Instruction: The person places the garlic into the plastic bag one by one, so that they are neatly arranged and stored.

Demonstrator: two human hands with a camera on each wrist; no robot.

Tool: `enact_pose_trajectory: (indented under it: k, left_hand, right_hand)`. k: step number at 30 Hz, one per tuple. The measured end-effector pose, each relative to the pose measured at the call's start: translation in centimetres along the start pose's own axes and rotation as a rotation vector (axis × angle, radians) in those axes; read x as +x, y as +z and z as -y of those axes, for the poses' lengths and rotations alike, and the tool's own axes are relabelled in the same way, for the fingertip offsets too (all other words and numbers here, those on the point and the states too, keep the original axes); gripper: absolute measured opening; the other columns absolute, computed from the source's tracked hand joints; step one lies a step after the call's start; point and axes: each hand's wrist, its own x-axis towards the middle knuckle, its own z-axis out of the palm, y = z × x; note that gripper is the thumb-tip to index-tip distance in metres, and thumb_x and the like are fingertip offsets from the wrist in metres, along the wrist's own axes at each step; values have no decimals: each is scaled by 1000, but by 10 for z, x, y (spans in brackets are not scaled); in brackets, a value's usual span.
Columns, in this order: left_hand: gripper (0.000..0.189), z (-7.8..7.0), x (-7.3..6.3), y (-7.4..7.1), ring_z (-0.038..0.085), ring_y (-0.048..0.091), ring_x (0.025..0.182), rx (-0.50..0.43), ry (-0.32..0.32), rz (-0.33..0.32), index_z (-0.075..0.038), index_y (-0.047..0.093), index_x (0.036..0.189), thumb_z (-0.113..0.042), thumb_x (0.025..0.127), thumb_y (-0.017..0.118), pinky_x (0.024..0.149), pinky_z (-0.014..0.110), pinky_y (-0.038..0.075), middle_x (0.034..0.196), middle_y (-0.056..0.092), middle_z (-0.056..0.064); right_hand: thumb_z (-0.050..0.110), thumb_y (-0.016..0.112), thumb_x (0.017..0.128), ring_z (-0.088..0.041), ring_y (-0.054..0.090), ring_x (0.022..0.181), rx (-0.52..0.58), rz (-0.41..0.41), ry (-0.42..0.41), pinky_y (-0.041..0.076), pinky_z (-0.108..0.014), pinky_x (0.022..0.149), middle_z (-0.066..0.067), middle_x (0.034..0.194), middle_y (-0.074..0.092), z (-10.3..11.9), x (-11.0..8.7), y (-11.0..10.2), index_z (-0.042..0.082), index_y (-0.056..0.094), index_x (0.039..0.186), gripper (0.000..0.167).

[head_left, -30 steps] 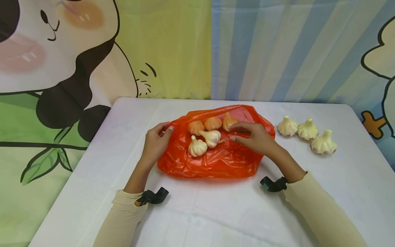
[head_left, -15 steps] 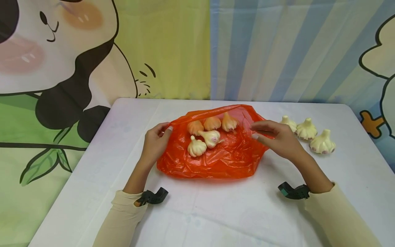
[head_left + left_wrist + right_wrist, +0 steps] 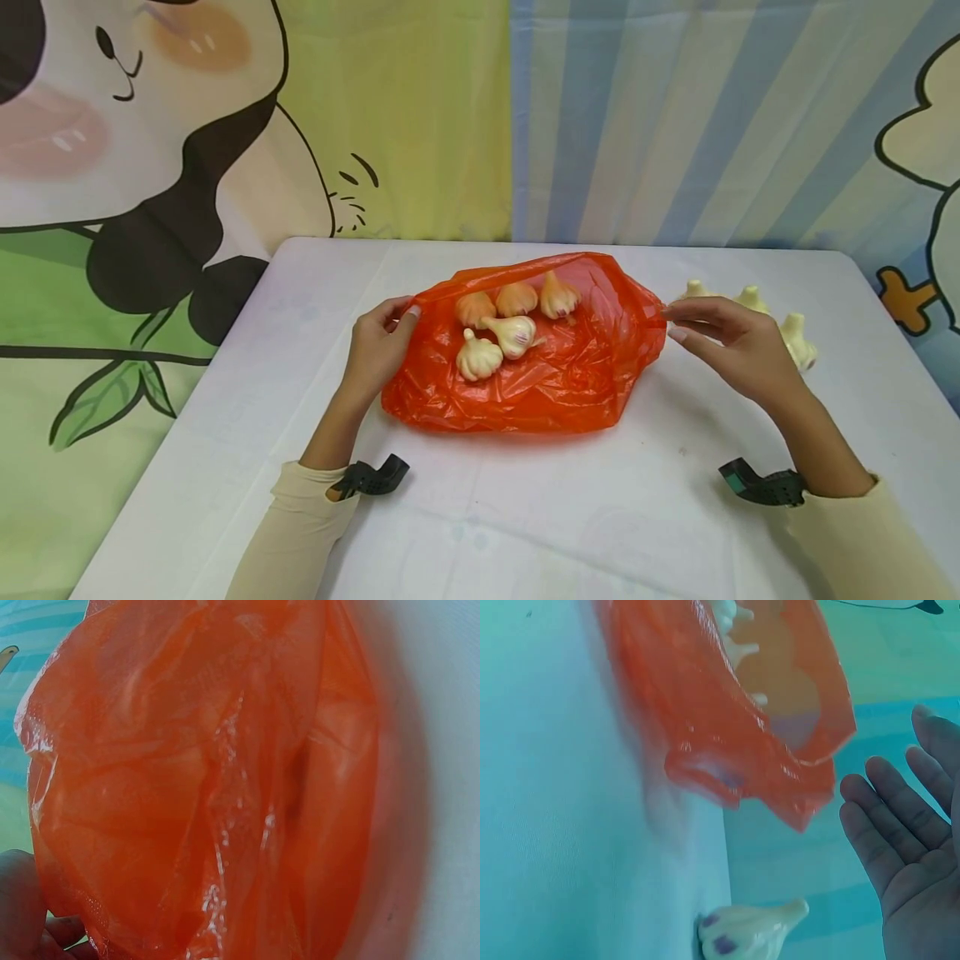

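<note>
A red plastic bag (image 3: 555,400) lies open-mouthed on the table. Several garlic bulbs (image 3: 480,357) are inside it, some showing through the thin plastic at the back. My left hand (image 3: 377,346) pinches the bag's left edge between thumb and fingers; in the left wrist view the bag (image 3: 195,825) fills most of the picture. My right hand (image 3: 738,346) is beside the bag's right corner, in front of loose garlic. In the right wrist view its fingers (image 3: 889,825) are extended and apart from the bag (image 3: 697,697).
Three garlic bulbs stand on the table at the right, partly hidden by my right hand; the nearest bulb (image 3: 798,340) has purple marks in the right wrist view. A white cloth covers the table (image 3: 525,517). A printed curtain (image 3: 450,125) hangs behind its far edge.
My right hand has let go of a garlic bulb inside the bag and moved out to the right, past the bag's edge. The left hand has stayed at the left edge.
</note>
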Motion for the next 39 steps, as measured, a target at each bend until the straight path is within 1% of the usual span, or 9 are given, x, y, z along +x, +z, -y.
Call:
enact_pose_trajectory:
  k: [3, 9, 15, 19, 25, 29, 34, 37, 39]
  left_hand:
    - [36, 0, 0, 0, 21, 58, 88, -1, -3, 0, -7, 63, 126, -29, 100, 55, 73, 27, 53, 113, 64, 6]
    - [36, 0, -1, 0, 21, 57, 87, -6, -3, 2, -7, 64, 126, -29, 100, 55, 71, 25, 53, 113, 64, 6]
    - [37, -1, -1, 0, 22, 57, 87, -10, -7, 8, -7, 63, 126, -30, 100, 55, 71, 25, 53, 113, 64, 7]
    - [37, 0, -1, 0, 22, 57, 88, -6, -14, 7, -7, 63, 127, -31, 100, 54, 73, 27, 54, 113, 64, 6]
    - [38, 0, -2, 0, 22, 58, 88, -8, -15, 12, -7, 63, 128, -31, 100, 55, 75, 29, 54, 114, 64, 6]
    - [38, 1, -2, 0, 22, 58, 88, -13, -15, 13, -6, 62, 127, -31, 100, 55, 74, 29, 55, 113, 64, 6]
    - [38, 1, -1, 0, 22, 58, 87, -11, -13, 8, -6, 63, 127, -30, 99, 55, 73, 29, 54, 112, 64, 6]
    - [38, 0, -1, 0, 22, 57, 87, -7, -14, 7, -6, 63, 127, -30, 99, 54, 73, 29, 54, 112, 64, 6]
    - [38, 0, -2, 0, 22, 57, 88, -3, -16, 8, -7, 63, 127, -31, 99, 54, 74, 29, 54, 113, 64, 6]
  right_hand:
    - [-11, 70, 83, -9, 64, 102, -33, -33, 39, 49, -15, 81, -8, 110, 67, -3, -7, -7, -2, 67, 115, 34]
    - [1, 71, 87, 2, 59, 101, -178, -122, 138, 45, -8, 79, 5, 108, 65, -15, -23, -22, 3, 67, 116, 30]
    - [3, 70, 88, 4, 55, 104, -231, -204, 220, 42, -5, 79, 11, 109, 63, -26, -37, -39, 2, 65, 119, 31]
    - [4, 69, 89, 4, 54, 106, -250, -256, 266, 41, -5, 82, 11, 111, 62, -30, -43, -48, 3, 63, 123, 34]
    - [8, 67, 91, 3, 54, 108, -287, -361, 334, 40, -7, 86, 6, 117, 63, -41, -53, -61, 7, 63, 127, 36]
    - [9, 65, 93, 4, 53, 108, -301, -395, 373, 39, -7, 88, 9, 117, 61, -51, -59, -70, 8, 62, 129, 36]
    - [12, 64, 94, 3, 51, 111, -339, -437, 460, 38, -9, 91, 12, 118, 58, -58, -64, -78, 9, 60, 131, 37]
    - [16, 64, 94, 0, 49, 120, -353, -448, 520, 36, -14, 97, 7, 127, 56, -63, -66, -82, 9, 57, 135, 42]
    - [20, 64, 95, -4, 44, 128, -362, -426, 554, 33, -17, 102, 3, 137, 52, -68, -68, -83, 9, 52, 139, 48]
